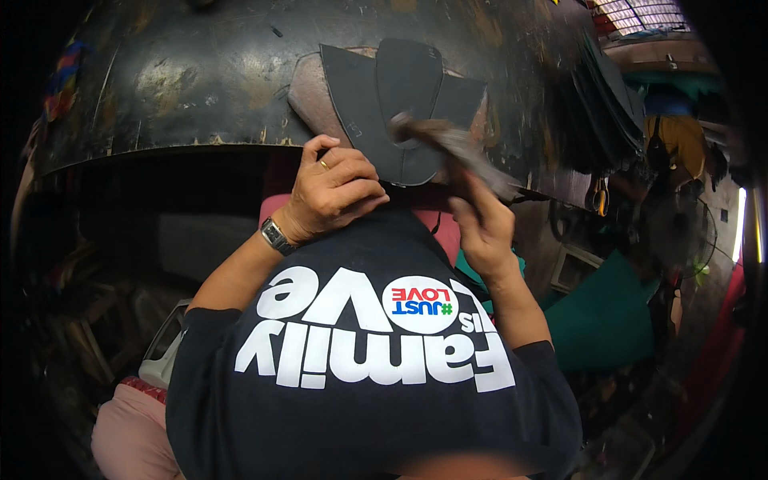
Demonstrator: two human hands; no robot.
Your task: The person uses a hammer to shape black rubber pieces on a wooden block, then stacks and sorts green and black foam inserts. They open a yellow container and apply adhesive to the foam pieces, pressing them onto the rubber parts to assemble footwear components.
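Observation:
My right hand (486,224) is closed round the handle of a hammer (440,138), which is smeared by motion. The hammer's rounded head is over the lower middle of a black upper-shaped piece (408,72); whether they touch, I cannot tell. This piece has a long central tongue between two side flaps. Beneath it lies a flat brownish slab (310,94) at the table's near edge. Beside the piece's lower left edge, my left hand (340,186) has its fingers curled, with a ring and a wristwatch on it. What those fingers pinch is hidden.
The worn black table (200,88) curves across the top. Black cut sheets (604,104) are stacked at its right, above yellow-handled scissors (601,197). A green sheet (604,316) lies low on the right. At lower left are a white plastic stool (164,352) and pink cloth (132,432).

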